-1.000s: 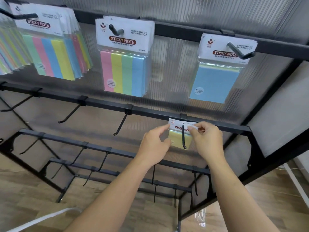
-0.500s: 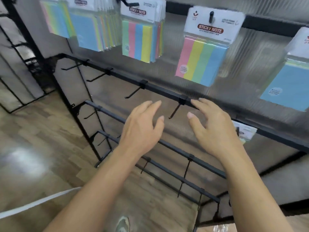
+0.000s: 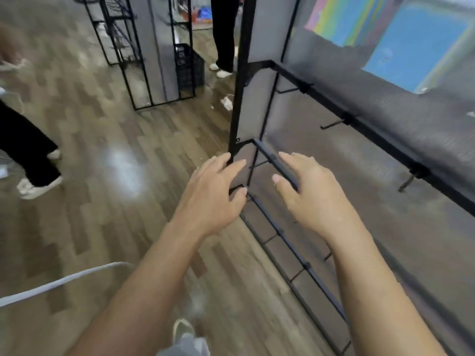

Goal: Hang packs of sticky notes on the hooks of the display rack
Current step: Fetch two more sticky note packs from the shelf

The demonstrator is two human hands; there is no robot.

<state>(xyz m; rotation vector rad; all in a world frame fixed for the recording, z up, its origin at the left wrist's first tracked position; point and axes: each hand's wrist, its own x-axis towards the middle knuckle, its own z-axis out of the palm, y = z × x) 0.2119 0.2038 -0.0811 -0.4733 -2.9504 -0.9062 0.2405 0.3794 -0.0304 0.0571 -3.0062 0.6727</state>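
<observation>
My left hand [image 3: 214, 194] and my right hand [image 3: 312, 194] hover side by side in front of the left end of the black display rack [image 3: 359, 122]. Both have loosely spread fingers and hold nothing. Bare hooks [image 3: 331, 125] stick out from the rack's bars. Blurred packs of sticky notes [image 3: 401, 39], blue and striped, hang at the top right. The whole view is smeared by motion.
Wooden floor [image 3: 110, 155] fills the left. A person's legs in black trousers [image 3: 25, 150] stand at the left edge, another pair [image 3: 225, 34] at the back. A second wire rack [image 3: 144, 52] and a black crate [image 3: 189, 65] stand behind. A white cord [image 3: 59, 282] crosses the lower left.
My hands let go of the yellow pack hung on the lower hook and pulled back empty. My view swung left, from the rack's right end to its left end and the floor.
</observation>
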